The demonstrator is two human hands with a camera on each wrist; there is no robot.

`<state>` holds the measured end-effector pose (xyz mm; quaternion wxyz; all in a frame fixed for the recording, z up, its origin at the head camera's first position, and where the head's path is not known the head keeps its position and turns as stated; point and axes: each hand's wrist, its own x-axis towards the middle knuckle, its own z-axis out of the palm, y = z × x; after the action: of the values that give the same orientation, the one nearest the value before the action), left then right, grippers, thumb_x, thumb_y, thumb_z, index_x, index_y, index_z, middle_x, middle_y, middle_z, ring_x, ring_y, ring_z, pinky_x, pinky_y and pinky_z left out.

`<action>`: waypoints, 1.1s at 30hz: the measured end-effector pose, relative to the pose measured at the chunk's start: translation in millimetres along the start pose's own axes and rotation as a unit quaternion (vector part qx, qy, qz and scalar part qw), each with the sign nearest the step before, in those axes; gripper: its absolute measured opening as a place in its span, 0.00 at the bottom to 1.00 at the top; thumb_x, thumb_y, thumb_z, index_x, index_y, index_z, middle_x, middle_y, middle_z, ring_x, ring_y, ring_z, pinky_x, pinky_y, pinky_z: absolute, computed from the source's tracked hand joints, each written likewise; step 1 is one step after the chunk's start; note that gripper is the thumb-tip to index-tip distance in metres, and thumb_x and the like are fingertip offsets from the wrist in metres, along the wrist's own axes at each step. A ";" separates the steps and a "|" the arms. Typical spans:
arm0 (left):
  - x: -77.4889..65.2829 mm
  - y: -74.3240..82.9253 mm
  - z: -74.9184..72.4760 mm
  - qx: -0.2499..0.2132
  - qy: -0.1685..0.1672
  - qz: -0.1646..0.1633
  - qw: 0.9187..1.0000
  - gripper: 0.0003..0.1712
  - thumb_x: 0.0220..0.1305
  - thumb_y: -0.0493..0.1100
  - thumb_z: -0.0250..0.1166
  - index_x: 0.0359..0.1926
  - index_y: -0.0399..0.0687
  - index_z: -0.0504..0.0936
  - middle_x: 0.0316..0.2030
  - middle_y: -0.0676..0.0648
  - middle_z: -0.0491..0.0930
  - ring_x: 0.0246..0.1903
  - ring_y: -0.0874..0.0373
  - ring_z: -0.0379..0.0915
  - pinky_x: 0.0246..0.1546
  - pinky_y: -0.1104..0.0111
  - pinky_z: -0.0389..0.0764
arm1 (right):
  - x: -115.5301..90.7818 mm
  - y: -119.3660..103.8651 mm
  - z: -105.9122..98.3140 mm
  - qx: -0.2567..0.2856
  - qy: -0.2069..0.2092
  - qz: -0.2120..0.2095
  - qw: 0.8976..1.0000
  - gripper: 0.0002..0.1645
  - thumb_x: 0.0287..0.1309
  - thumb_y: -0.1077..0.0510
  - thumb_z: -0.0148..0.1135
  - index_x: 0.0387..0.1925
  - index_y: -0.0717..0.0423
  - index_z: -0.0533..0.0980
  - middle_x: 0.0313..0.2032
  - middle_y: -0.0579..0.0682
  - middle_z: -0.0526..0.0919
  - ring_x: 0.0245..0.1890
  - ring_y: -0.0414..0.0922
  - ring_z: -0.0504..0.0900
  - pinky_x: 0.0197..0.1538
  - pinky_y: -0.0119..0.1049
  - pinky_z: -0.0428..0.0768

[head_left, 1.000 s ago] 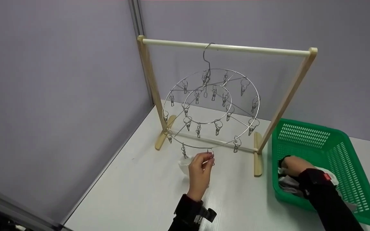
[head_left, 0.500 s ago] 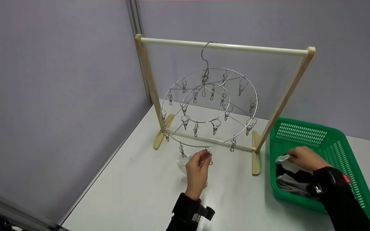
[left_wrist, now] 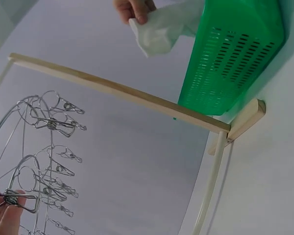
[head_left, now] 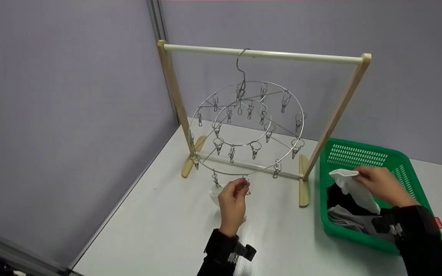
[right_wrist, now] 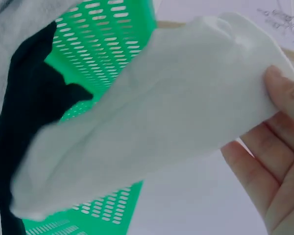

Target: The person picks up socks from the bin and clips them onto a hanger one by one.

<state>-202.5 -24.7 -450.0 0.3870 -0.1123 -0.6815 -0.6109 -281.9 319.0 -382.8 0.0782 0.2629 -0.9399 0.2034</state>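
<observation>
My left hand (head_left: 231, 203) pinches a metal clip (left_wrist: 20, 198) on the near rim of the round wire hanger (head_left: 230, 174). Thumb and fingertips of my right hand (head_left: 384, 184) grip a white sock (head_left: 359, 193) by its open end, over the green basket (head_left: 325, 226). In the right wrist view the sock stretches away from the hand, its toe end near dark cloth (right_wrist: 32, 93). Grey cloth (head_left: 345, 220) lies in the basket too. A white item (head_left: 214, 195) hangs from the rim clip left of my left hand, partly hidden by it.
The hanger hooks over the white top bar (head_left: 301, 56) of a wooden stand, and several clips dangle from its rings. The stand's right leg (head_left: 336, 120) rises between hanger and basket. A wall (head_left: 71, 115) borders the white table (head_left: 159, 222) on the left.
My right hand has come up out of the basket contents, lifting the white sock with it. The left hand stays at its clip on the rim.
</observation>
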 end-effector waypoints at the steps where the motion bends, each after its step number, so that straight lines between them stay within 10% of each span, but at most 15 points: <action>1: 0.1 0.3 -0.2 -0.001 -0.001 -0.005 1.000 0.10 0.43 0.27 0.56 0.32 0.34 0.72 0.27 0.45 0.73 0.28 0.58 0.71 0.24 0.74 0.73 | -1.9 -2.7 -0.4 -0.002 0.010 -0.005 1.000 0.07 0.49 0.59 0.49 0.30 0.56 0.72 0.26 0.50 0.75 0.23 0.42 0.72 0.20 0.32 0.69; 9: 2.8 -3.8 0.6 -0.035 -0.003 -0.006 0.999 0.08 0.45 0.30 0.56 0.31 0.33 0.71 0.26 0.43 0.71 0.27 0.57 0.70 0.23 0.72 0.73 | -7.1 -34.8 -4.0 -0.014 0.121 -0.051 0.991 0.09 0.44 0.66 0.53 0.32 0.56 0.72 0.28 0.50 0.76 0.27 0.43 0.73 0.25 0.33 0.72; 11: -4.5 -43.0 6.0 -0.036 0.004 0.015 0.999 0.08 0.47 0.31 0.55 0.32 0.35 0.72 0.27 0.44 0.71 0.27 0.58 0.70 0.24 0.73 0.73 | -6.2 -45.5 -3.4 -0.014 0.149 -0.070 0.986 0.11 0.42 0.68 0.54 0.33 0.57 0.72 0.29 0.49 0.75 0.28 0.40 0.73 0.25 0.28 0.71; 16: -2.1 -42.0 5.8 -0.036 0.002 0.015 0.999 0.07 0.46 0.32 0.56 0.31 0.38 0.72 0.26 0.45 0.72 0.26 0.58 0.70 0.24 0.73 0.73 | -1.6 -71.7 4.0 0.000 0.204 -0.119 0.972 0.15 0.39 0.68 0.56 0.34 0.56 0.72 0.31 0.48 0.75 0.30 0.37 0.72 0.27 0.18 0.67; 19: 6.8 -3.9 1.4 -0.036 -0.004 -0.006 0.999 0.07 0.43 0.29 0.58 0.28 0.37 0.72 0.24 0.44 0.72 0.24 0.57 0.70 0.22 0.72 0.73 | 1.9 -85.5 15.2 0.019 0.209 -0.128 0.969 0.15 0.39 0.69 0.56 0.34 0.56 0.72 0.31 0.48 0.75 0.31 0.38 0.72 0.27 0.22 0.70; 27: -1.9 -54.3 13.1 -0.035 -0.008 0.040 0.999 0.09 0.43 0.31 0.58 0.30 0.39 0.72 0.26 0.46 0.72 0.24 0.60 0.70 0.20 0.75 0.71 | 6.1 -111.2 65.4 0.056 0.166 -0.133 0.976 0.13 0.40 0.66 0.56 0.33 0.56 0.72 0.32 0.47 0.75 0.31 0.40 0.73 0.26 0.32 0.74; 33: -0.7 -40.2 11.7 -0.059 -0.019 0.003 0.998 0.06 0.45 0.32 0.57 0.29 0.38 0.72 0.25 0.45 0.73 0.25 0.59 0.71 0.23 0.72 0.73 | 7.5 -123.7 104.1 0.082 0.152 -0.167 0.971 0.11 0.41 0.65 0.57 0.31 0.54 0.73 0.31 0.44 0.75 0.31 0.37 0.73 0.28 0.29 0.73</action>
<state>-231.8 -22.9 -479.9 0.3689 -0.1484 -0.6509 -0.6467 -227.3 175.1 -432.9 0.2307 0.3879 -0.8398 0.3016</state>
